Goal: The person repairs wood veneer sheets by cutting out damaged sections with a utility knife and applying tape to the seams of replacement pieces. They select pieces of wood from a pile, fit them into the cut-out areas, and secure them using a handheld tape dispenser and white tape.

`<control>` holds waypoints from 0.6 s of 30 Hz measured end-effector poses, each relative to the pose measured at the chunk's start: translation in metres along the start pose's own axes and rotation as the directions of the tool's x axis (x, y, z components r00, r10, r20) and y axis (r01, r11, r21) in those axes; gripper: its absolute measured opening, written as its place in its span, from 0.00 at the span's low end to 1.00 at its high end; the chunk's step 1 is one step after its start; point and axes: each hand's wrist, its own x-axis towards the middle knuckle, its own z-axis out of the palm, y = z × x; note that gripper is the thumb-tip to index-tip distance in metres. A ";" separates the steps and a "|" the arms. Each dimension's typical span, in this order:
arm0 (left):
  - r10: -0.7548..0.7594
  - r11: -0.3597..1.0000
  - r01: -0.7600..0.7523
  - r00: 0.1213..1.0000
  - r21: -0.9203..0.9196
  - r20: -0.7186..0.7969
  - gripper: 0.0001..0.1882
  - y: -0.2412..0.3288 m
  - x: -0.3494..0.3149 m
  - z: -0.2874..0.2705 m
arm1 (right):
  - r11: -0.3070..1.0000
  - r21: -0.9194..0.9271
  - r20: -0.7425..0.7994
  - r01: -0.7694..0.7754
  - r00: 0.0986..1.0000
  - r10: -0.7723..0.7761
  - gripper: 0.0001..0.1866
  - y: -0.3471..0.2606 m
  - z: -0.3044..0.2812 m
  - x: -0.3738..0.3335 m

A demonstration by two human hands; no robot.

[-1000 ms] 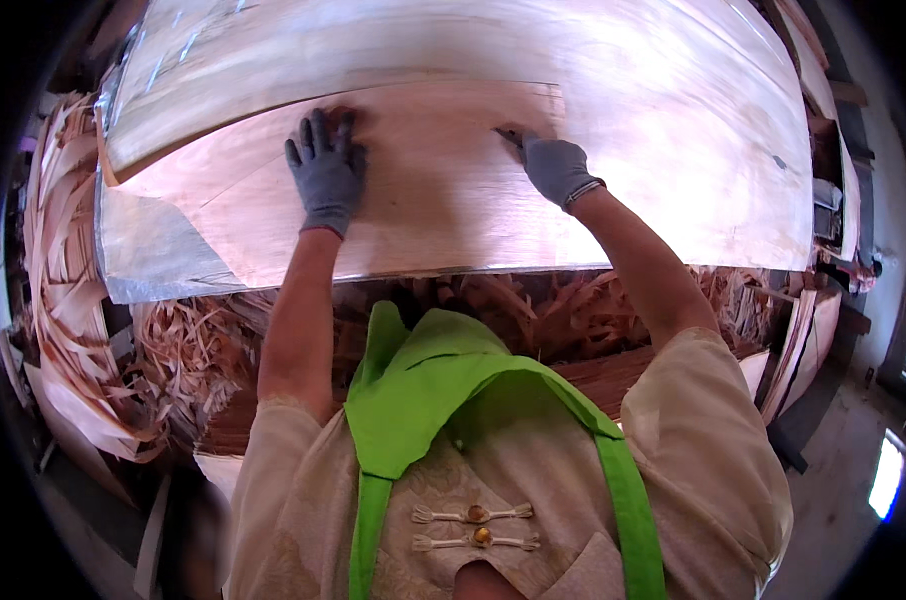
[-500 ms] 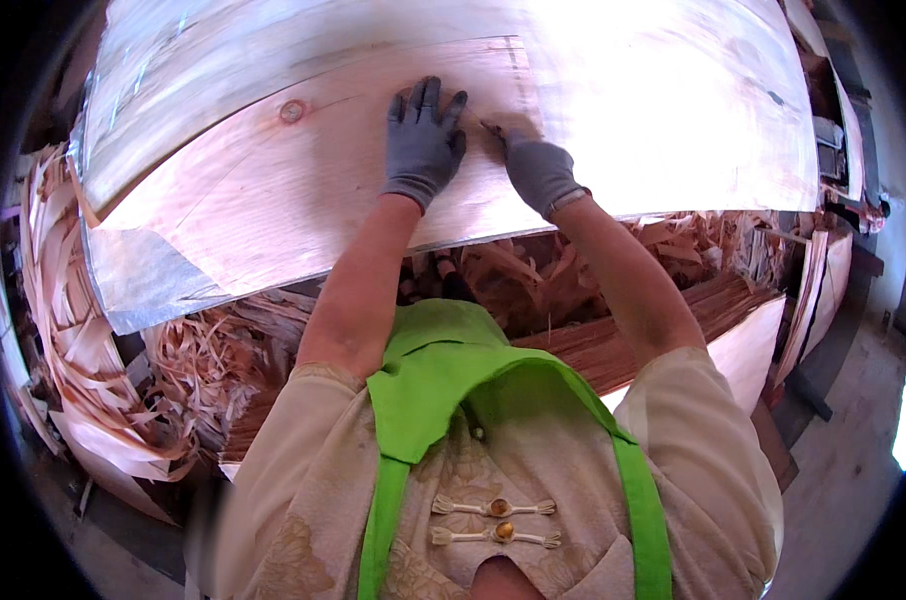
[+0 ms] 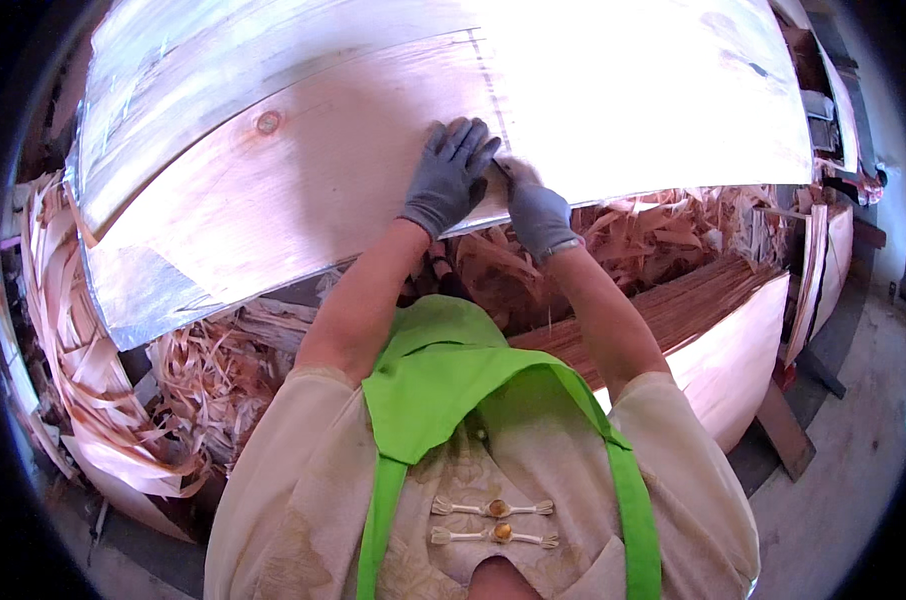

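Observation:
A thin pale veneer sheet (image 3: 343, 110) with a brown knot lies on a metal-edged worktop (image 3: 138, 285). A dark broken line runs down near the sheet's right end. My left hand (image 3: 449, 182), in a grey glove, lies on the sheet beside that line, close to its near edge, fingers stretched out. My right hand (image 3: 539, 212), gloved too, is closed round a small dark thin tool (image 3: 501, 166) at the line, just right of my left fingertips. Only the tool's dark tip shows; its kind is unclear. Glare washes out the surface to the right.
Curled veneer strips (image 3: 213, 385) heap up below the worktop at left, with more scraps (image 3: 663, 235) behind its near edge at right. A stack of veneer sheets (image 3: 663, 315) stands between me and the worktop. Loose boards (image 3: 788, 430) lean at far right.
Both hands have come toward me along the sheet's right end, to near its front edge. The right hand has kept the dark tool, and the left has shifted slightly right.

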 end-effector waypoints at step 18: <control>0.195 0.970 -0.204 0.978 0.130 0.079 0.24 0.023 0.003 0.007 | 0.981 -0.094 0.102 -0.169 0.979 0.178 0.11 0.059 0.031 -0.082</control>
